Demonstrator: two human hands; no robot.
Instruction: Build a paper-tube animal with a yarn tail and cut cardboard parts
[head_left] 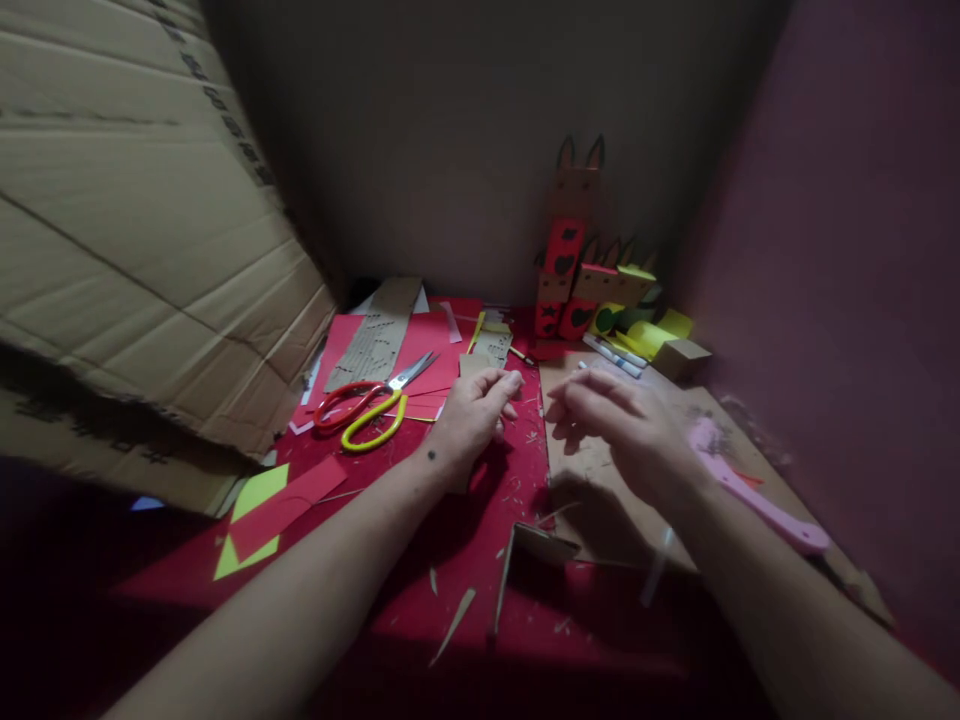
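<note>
My left hand [480, 415] hovers over the red table covering with thumb and fingers drawn together; what they hold, if anything, is hidden. A brown cardboard piece [472, 364] shows just behind it, and I cannot tell whether the hand touches it. Facing it, my right hand [611, 415] is above a flat cardboard sheet [600, 520], its fingers curled and pressed together, with nothing I can name between them. Left of my left hand lie scissors [375, 402] with one red and one yellow handle, blades apart. A bent cardboard piece [517, 550] stands below the hands.
A large cardboard panel [150, 220] leans at the left. At the back stand cardboard figures with pointed ears [576, 190]. Markers [611, 355] and a pink-handled tool [765, 505] lie at the right. Red paper [427, 345] and a red strip [289, 505] are at the left.
</note>
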